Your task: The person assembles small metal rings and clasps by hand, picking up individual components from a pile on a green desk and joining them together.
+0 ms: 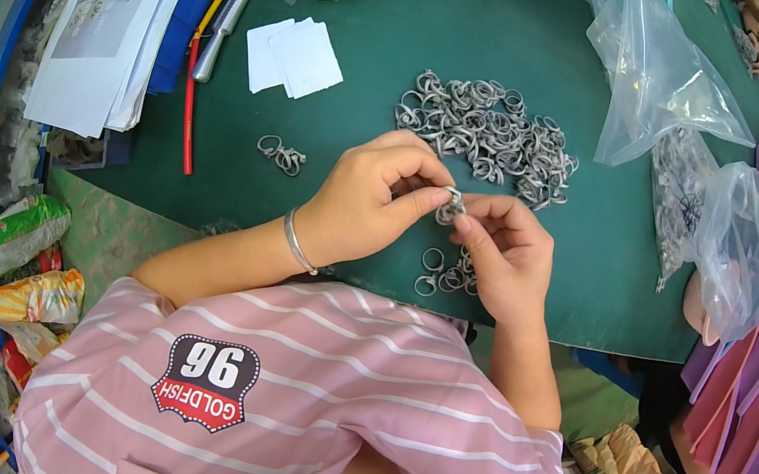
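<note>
Two hands pinch one small metal ring

The left hand [376, 198] and right hand [504, 249] both pinch a metal ring [451, 205] (held between them) over the green desk [369, 124]; a few rings [449, 275] lie under them, a big ring pile [489, 135] farther back.

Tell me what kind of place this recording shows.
Probably a small assembly or packing workbench: a heap of metal rings on a green mat, clear plastic bags, and both hands holding one ring.
</note>
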Demonstrator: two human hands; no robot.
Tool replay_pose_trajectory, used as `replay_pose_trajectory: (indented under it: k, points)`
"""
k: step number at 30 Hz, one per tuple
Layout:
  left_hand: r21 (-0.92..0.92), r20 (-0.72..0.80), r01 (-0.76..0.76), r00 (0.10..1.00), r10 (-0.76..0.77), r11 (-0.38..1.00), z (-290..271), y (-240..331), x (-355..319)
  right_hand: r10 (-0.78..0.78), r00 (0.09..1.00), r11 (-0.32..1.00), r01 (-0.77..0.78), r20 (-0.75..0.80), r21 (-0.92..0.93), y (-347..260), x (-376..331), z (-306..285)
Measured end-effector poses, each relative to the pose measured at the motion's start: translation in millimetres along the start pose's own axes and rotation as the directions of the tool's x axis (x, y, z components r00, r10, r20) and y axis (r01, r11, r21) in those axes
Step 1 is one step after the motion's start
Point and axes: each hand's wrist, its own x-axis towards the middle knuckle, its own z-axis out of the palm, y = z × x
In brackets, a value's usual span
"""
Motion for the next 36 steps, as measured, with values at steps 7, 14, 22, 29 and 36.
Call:
replay_pose_trajectory:
  k: [7,14,22,29,36]
  points:
    - [0.503,-0.084,-0.127,0.977,0.195,0.855,-11.0,6.4,8.9,-0.323,0.944,0.592,0.251,0.06,-0.766,-1.6,14.5,-2.0]
    - [0.609,-0.023,-0.227,0.953,0.304,0.76,-20.4,5.6,10.4,-0.323,0.939,0.574,0.296,0.121,-0.764,6.5,10.3,-1.1]
    - [0.645,0.32,-0.336,0.934,0.157,0.686,-22.4,-6.5,-13.9,0.087,0.996,0.994,-0.086,0.009,-0.074,1.1,-1.9,-11.6]
    - [0.381,0.221,-0.059,0.975,-0.029,0.923,-15.0,8.6,-19.1,-0.33,0.914,0.709,0.404,0.235,-0.578,-2.1,-5.8,-15.6]
    - [0.198,0.153,0.024,0.987,-0.055,0.98,-12.2,4.2,-19.2,-0.353,0.854,0.49,0.516,0.381,-0.703,-10.2,3.6,-20.0]
